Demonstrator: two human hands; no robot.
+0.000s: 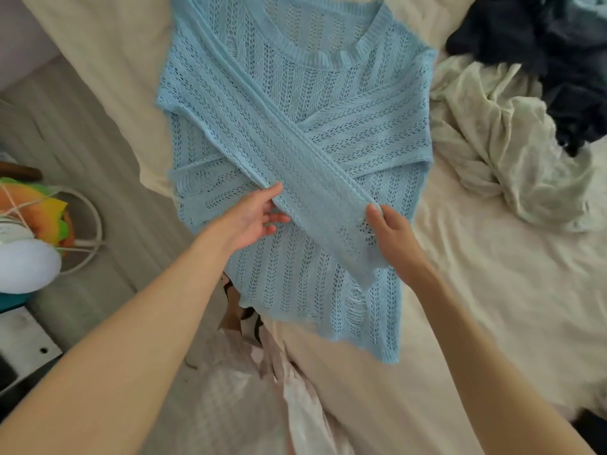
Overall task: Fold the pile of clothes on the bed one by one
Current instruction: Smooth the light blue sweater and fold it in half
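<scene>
Blue sweater (295, 133) flat on the bed (460, 290), both sleeves crossed over its front. Left hand (253, 218) open, fingers straight against the upper sleeve (295, 165); right hand (391, 238) pinches its cuff. Body fold remains; cream garment (499, 152) and dark clothes (542, 44) unfolded alongside.

Left of the bed lies a grey striped floor (82, 133). On it sits a white wire ring (95, 224), beside a toy (36, 205) in orange, yellow and green (its shape is unclear). A white rounded object (26, 264) rests just below, with a white block (23, 339) nearer the camera.
</scene>
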